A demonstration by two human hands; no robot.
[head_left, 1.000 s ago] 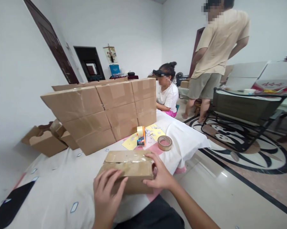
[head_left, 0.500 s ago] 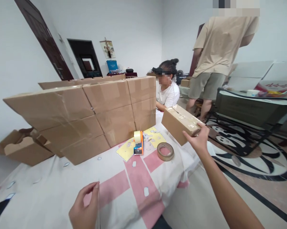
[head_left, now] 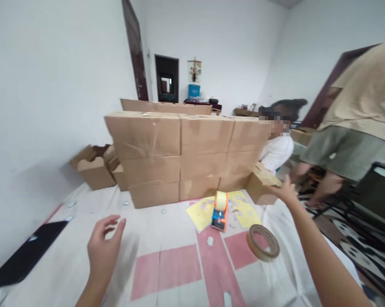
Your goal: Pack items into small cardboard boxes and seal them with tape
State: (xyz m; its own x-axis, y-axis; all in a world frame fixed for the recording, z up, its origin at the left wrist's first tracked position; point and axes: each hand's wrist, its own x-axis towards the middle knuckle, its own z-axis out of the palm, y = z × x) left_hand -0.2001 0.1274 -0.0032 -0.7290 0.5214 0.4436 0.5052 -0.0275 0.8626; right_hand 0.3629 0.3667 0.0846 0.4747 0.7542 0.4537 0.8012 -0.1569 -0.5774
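My right hand (head_left: 287, 192) grips the near right end of a small closed cardboard box (head_left: 259, 191), its thumb along the near side and its fingers partly hidden. This box rests on the table by the right end of a wall of stacked cardboard boxes (head_left: 201, 164). Over the cloth at the left hovers my left hand (head_left: 105, 241), fingers loosely curled and apart from the thumb, with nothing visible in it. Between the hands stand an orange tape dispenser (head_left: 220, 215) with a pale yellow roll and, nearer me, a brown tape roll (head_left: 255, 250) lying flat.
A patterned cloth (head_left: 166, 266) covers the table. A flat black object (head_left: 27, 251) lies at the left edge. Open cardboard boxes (head_left: 96, 172) sit beyond the stack's left end. One person in white (head_left: 278, 151) is behind the stack; another (head_left: 339, 147) stands at the right near a chair (head_left: 380, 179).
My right hand has brought the cardboard box down and away from me to the stack's right end. My left hand's fingers have parted from a pinch. The view has swung left.
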